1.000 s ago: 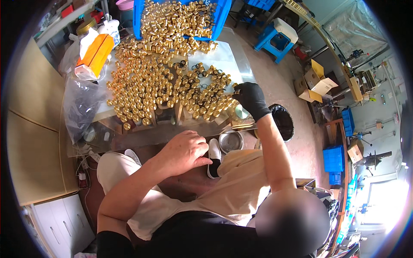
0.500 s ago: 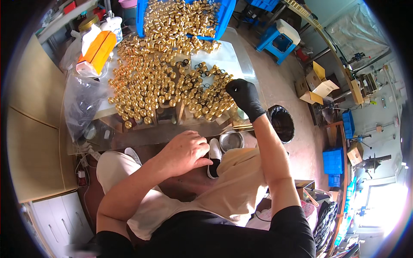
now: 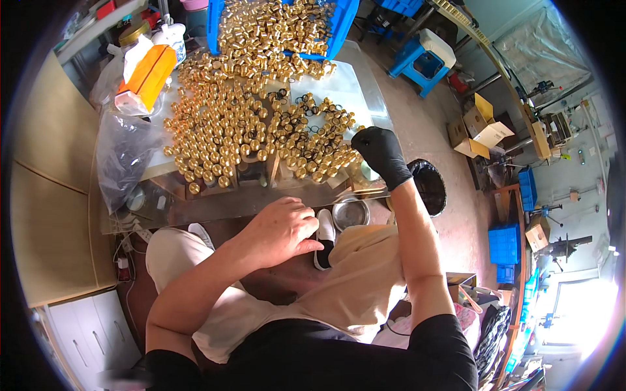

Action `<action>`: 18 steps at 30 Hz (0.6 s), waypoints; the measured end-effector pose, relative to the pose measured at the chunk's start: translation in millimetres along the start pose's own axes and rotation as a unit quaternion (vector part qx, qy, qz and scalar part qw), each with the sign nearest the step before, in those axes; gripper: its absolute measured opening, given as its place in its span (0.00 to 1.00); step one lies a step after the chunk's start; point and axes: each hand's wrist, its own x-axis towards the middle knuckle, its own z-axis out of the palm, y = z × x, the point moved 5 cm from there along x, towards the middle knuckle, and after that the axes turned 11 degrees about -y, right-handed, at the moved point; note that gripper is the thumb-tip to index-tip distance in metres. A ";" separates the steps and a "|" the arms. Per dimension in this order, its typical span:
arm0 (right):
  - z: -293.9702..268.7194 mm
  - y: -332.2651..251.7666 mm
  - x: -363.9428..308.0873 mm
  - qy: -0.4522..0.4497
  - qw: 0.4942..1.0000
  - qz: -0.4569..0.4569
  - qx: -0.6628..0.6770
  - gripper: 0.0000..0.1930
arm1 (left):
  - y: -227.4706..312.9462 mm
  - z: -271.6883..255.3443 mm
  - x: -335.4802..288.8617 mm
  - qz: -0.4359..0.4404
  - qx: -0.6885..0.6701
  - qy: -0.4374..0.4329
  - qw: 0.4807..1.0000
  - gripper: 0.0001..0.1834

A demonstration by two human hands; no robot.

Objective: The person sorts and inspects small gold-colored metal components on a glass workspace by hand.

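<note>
My right hand [image 3: 383, 155], in a black glove, is at the right edge of a spread of small brass caps [image 3: 225, 120]. Its fingers are curled together, and whatever they hold is hidden. Thin black rings [image 3: 306, 112] lie among the caps just left of that glove. My bare left hand [image 3: 280, 229] hovers over my lap, in front of the table's near edge. Its fingers bend inward with the thumb pointing right; the fingertips are turned out of sight, so any small thing in them cannot be made out.
A blue crate [image 3: 345, 29] tipped toward me spills more caps at the back. On the table's left are an orange tissue pack [image 3: 149, 78] and a clear plastic bag [image 3: 127, 153]. A black-lined bin [image 3: 427, 189] and a metal bowl [image 3: 351, 214] stand below the table's right side.
My gloved right hand has shifted right and slightly toward me, off the edge of the caps. The left hand has hardly moved.
</note>
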 end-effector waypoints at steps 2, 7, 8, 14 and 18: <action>-3.0 -4.7 -1.8 0.001 1.000 0.004 -0.017 0.09 | -1.5 0.9 -2.0 0.000 -0.007 0.008 1.000 0.19; -8.3 1.3 -7.6 0.005 1.000 0.024 -0.008 0.09 | -1.3 1.3 -2.4 0.002 -0.014 0.007 1.000 0.19; -10.3 1.6 -10.4 0.035 0.999 -0.005 0.018 0.08 | -1.0 1.7 -2.2 0.003 -0.012 0.009 1.000 0.19; -7.2 -18.7 -19.4 0.058 0.996 -0.067 -0.029 0.05 | -0.9 3.1 -1.0 0.004 -0.009 0.013 1.000 0.20; -7.3 -17.8 -18.6 0.053 0.993 -0.068 -0.080 0.05 | -1.7 4.5 1.5 0.001 -0.013 0.001 1.000 0.20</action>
